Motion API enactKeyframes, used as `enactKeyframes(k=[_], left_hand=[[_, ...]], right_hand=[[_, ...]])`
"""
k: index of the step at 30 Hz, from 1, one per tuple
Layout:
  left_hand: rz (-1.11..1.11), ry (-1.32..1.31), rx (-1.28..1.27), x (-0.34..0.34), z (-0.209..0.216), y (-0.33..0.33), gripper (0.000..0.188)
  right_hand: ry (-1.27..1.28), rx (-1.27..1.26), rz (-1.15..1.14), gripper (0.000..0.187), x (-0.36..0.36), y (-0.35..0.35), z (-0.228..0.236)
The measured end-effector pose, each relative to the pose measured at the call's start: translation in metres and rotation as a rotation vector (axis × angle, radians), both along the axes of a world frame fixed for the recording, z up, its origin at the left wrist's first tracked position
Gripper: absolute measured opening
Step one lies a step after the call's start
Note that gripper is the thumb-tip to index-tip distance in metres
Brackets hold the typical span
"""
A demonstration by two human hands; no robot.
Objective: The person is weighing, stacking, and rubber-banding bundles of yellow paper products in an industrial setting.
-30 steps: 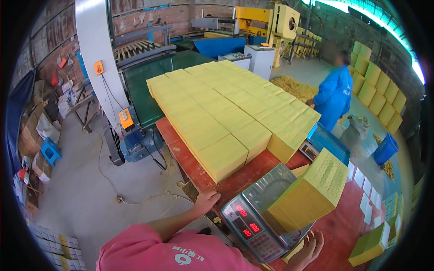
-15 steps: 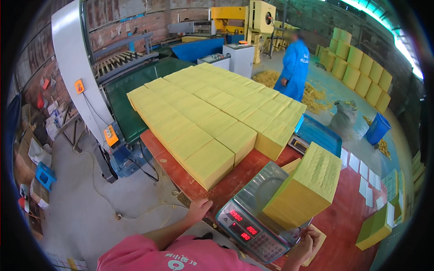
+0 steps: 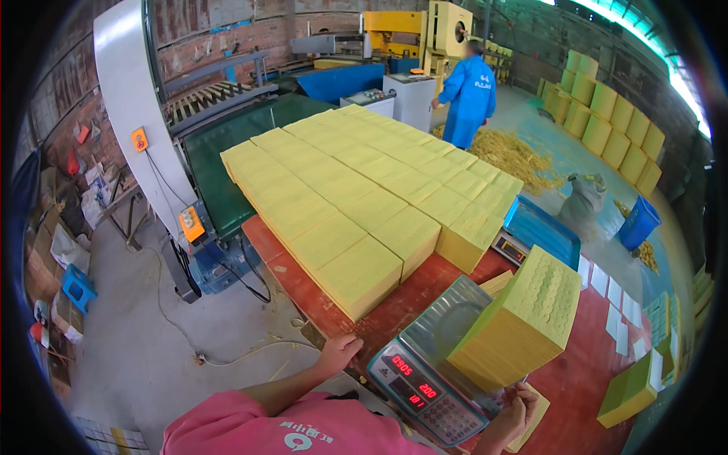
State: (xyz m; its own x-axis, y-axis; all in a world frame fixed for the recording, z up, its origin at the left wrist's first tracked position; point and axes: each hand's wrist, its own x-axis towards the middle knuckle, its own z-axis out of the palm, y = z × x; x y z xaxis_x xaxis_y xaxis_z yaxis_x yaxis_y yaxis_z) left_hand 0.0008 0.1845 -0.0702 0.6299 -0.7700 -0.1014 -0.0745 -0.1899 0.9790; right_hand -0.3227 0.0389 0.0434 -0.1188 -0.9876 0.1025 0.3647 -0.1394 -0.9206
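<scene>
A thick block of yellow paper sheets (image 3: 519, 322) stands tilted-looking on the steel pan of a digital scale (image 3: 428, 398), whose red digits are lit. My left hand (image 3: 340, 354) rests at the near edge of the red table (image 3: 292, 269), left of the scale, with its fingers curled over the edge. My right hand (image 3: 517, 409) is at the scale's right side, below the paper block. Its fingers are bent together; what they pinch, if anything, is hidden. Partly under that hand lies a small yellow paper stack (image 3: 537, 425).
Rows of yellow paper stacks (image 3: 364, 197) cover the table's far part. A second scale with a blue tray (image 3: 540, 231) stands behind. White slips (image 3: 613, 292) and another yellow block (image 3: 628, 390) lie to the right. Beyond are a green-bed machine (image 3: 220, 167) and a person in blue (image 3: 466, 98).
The person in blue has moved left and farther away. The scale's lit digits have changed slightly. My view has shifted a little; both my hands keep their places.
</scene>
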Motion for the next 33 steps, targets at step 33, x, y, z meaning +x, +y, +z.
enactKeyframes(k=[33], left_hand=[[-0.023, -0.116, 0.026, -0.001, 0.005, -0.003, 0.032]], right_hand=[[0.061, 0.000, -0.027, 0.013, 0.015, 0.025, 0.043]])
